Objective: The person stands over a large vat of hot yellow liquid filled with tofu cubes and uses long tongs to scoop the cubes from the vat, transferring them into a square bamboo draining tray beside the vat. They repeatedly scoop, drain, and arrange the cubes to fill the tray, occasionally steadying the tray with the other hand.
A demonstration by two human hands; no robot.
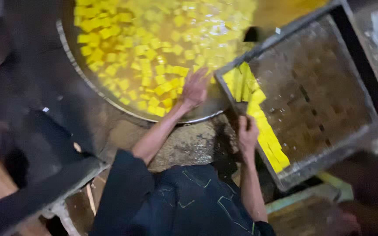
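Two hands, one pan (73, 57), one tray (311, 170) (yellow cubes (145, 57) beyond counting).

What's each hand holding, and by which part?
Right hand grips the tilted wooden tray by its lower rim. Left hand holds nothing, spread flat over yellow cubes at the pan's edge.

Dim, smoke-blackened surroundings, rough stone hearth (193, 144) (crumbly, mottled), dark wooden beam (36, 196) at lower left

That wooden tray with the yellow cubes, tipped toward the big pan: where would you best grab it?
Probably by the raised rim of the wooden tray along its near edge, coming from below, where the right hand already grips. The frame gives fingers a lip, and the yellow cubes crowd the inside there.
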